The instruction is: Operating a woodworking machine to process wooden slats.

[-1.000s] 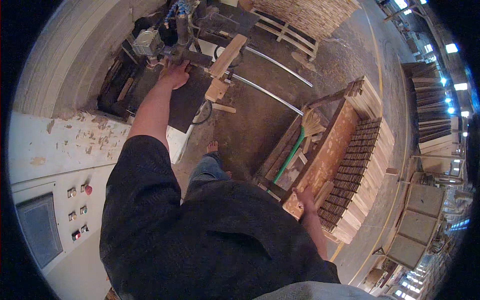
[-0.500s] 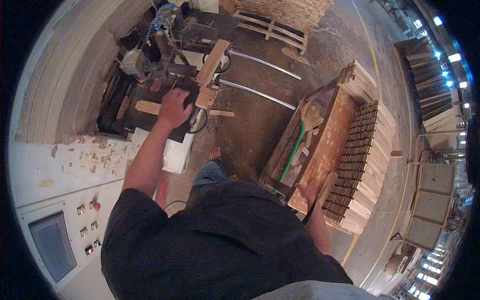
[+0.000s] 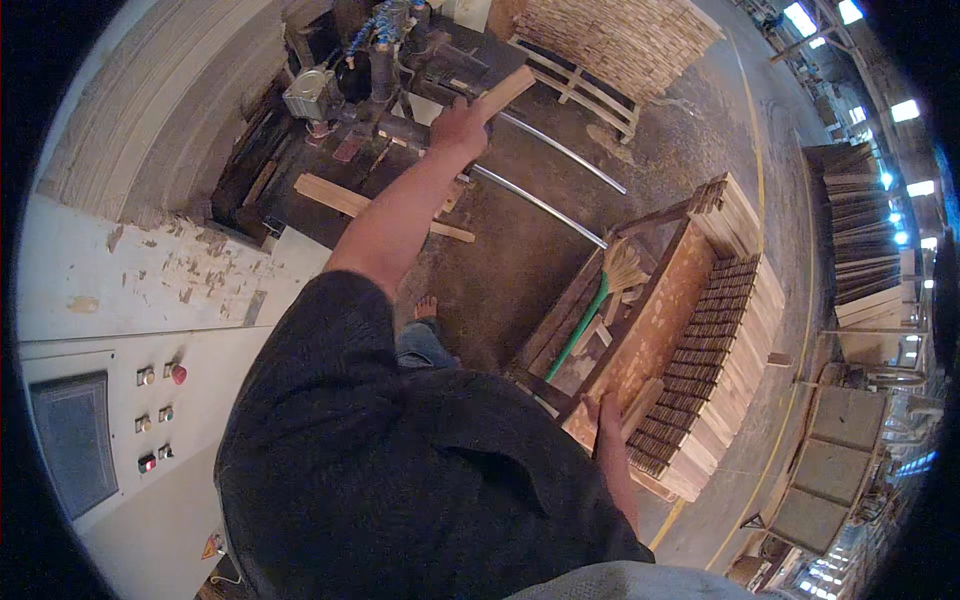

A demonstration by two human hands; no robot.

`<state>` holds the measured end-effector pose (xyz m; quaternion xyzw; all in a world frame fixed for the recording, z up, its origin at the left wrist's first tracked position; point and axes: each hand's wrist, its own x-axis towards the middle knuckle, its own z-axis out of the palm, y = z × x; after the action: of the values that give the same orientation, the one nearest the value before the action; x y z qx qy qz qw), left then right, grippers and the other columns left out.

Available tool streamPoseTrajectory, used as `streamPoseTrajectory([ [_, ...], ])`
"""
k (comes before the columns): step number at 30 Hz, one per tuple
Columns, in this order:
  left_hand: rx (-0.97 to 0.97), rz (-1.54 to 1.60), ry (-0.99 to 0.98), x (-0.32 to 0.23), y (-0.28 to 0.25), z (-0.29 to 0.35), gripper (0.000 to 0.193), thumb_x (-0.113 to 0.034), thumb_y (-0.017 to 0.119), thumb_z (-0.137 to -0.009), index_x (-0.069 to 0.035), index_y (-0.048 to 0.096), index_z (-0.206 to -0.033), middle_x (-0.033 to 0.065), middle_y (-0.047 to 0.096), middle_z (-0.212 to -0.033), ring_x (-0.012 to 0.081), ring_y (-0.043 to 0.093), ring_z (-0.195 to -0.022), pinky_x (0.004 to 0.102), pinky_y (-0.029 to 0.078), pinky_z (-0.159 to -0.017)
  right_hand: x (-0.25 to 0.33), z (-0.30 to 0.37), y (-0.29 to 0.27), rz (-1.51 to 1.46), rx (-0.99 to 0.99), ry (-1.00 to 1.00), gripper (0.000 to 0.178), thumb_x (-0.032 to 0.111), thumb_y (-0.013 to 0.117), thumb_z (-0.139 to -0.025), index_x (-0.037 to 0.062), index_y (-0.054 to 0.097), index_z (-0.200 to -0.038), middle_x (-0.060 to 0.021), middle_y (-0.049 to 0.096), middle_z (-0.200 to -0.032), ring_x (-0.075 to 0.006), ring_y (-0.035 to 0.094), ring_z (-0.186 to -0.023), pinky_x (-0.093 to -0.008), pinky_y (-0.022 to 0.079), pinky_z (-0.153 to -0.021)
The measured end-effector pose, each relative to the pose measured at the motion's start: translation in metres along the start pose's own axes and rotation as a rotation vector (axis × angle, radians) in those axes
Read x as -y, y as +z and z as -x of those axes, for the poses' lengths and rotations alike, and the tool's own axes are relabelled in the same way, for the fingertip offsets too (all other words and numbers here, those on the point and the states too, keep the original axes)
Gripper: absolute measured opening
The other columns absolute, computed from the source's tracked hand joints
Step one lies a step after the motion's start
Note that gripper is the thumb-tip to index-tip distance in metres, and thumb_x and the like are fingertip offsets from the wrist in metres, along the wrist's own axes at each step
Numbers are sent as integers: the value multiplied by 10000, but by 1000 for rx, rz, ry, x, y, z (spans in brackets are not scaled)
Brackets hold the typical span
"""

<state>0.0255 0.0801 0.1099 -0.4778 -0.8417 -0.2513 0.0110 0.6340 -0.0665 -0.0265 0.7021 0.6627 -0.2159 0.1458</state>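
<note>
Stretched out over the machine, my left hand [image 3: 460,132] is closed on the near end of a short wooden board [image 3: 508,92], which points away to the upper right. Under my forearm lies a longer wooden strip [image 3: 335,194] on the dark machine bed. My right hand [image 3: 606,412] is low at the near end of a worn reddish-brown bench top [image 3: 650,325]. Beside its fingers a loose wooden piece [image 3: 643,408] leans against a row of stacked wooden slats [image 3: 705,370]; whether the fingers grip it is hidden.
Two metal rails [image 3: 545,215] extend from the machine toward the bench. A green-handled broom [image 3: 582,325] lies in the bench frame. A control panel [image 3: 150,420] stands at left, and a pallet [image 3: 580,90] carries stacked wood at the back.
My left hand has moved up and right from above the machine bed and now grips the short board. My right hand stays at the bench's near end.
</note>
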Motion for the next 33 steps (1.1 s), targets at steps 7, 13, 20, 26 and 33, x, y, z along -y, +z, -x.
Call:
streamPoseTrajectory([
  [7, -872, 715, -76, 57, -28, 103, 96, -31, 594, -856, -27, 559, -946, 117, 596, -955, 259, 586, -864, 388, 492, -781, 9, 14, -5, 43, -106, -65, 813, 577, 703, -803, -101, 535, -1218, -326, 604, -1201, -463, 581, -1151, -484, 488, -948],
  [13, -956, 658, -636, 178, -34, 104, 274, -71, 630, -820, 17, 545, -1065, 169, 619, -998, 261, 610, -911, 370, 494, -824, -1, -10, -5, 212, 96, -34, 810, 548, 680, -842, -96, 468, -1284, -340, 641, -1081, -442, 663, -1003, -494, 547, -826],
  [20, -532, 454, -1000, 195, -5, 36, 329, -157, 719, -752, 26, 673, -1022, 221, 702, -1011, 351, 684, -995, 445, 545, -850, -13, -20, -5, -21, 340, 124, 897, 620, 685, -802, -95, 464, -1297, -305, 595, -1215, -435, 587, -1148, -481, 503, -928],
  [26, -278, 328, -1100, 197, 12, 17, 341, -263, 721, -784, -138, 709, -1101, 184, 702, -1081, 378, 664, -1053, 462, 557, -887, -9, -22, 9, 298, 92, 6, 922, 567, 705, -810, -97, 402, -1373, -341, 502, -1353, -447, 527, -1242, -469, 443, -1020],
  [33, -184, 337, -991, 170, 6, 26, 402, -275, 748, -775, 18, 694, -1044, 215, 694, -1096, 343, 678, -1044, 437, 571, -879, 21, -9, -25, -73, 334, 240, 867, 522, 717, -828, -33, 371, -1397, -310, 590, -1197, -388, 637, -1010, -495, 541, -749],
])
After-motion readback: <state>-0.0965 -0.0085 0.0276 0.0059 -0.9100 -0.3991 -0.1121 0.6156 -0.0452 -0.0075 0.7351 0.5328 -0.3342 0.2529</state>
